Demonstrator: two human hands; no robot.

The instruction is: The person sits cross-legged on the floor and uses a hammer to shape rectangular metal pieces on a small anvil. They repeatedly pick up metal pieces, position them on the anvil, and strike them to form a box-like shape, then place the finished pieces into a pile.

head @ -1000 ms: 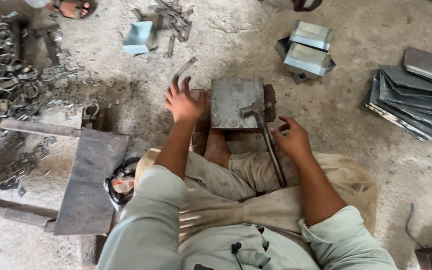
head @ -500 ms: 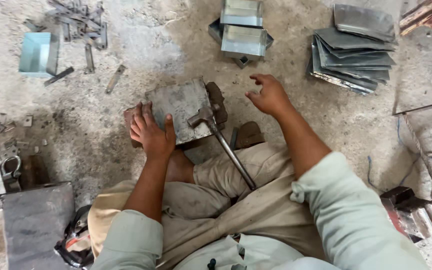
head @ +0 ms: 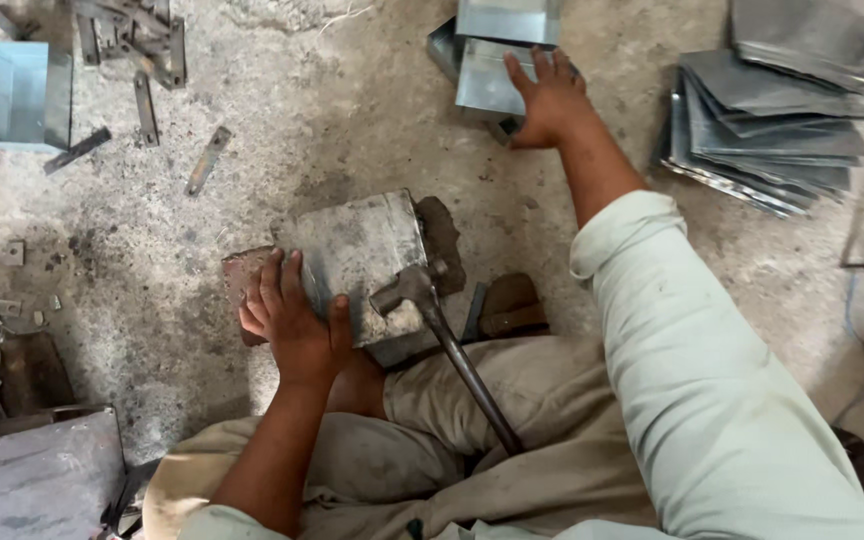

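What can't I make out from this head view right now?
- Folded sheet-metal pieces: the right hand covers their near edge and the top frame edge cuts them off.
- Hammer: the end of its handle is hidden in trouser folds.
- Metal block: the left hand covers its left edge.
- Stack of flat sheets: count unreadable.

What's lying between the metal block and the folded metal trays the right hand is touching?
Only bare, dusty concrete floor between the metal block and folded metal trays, in the head view.
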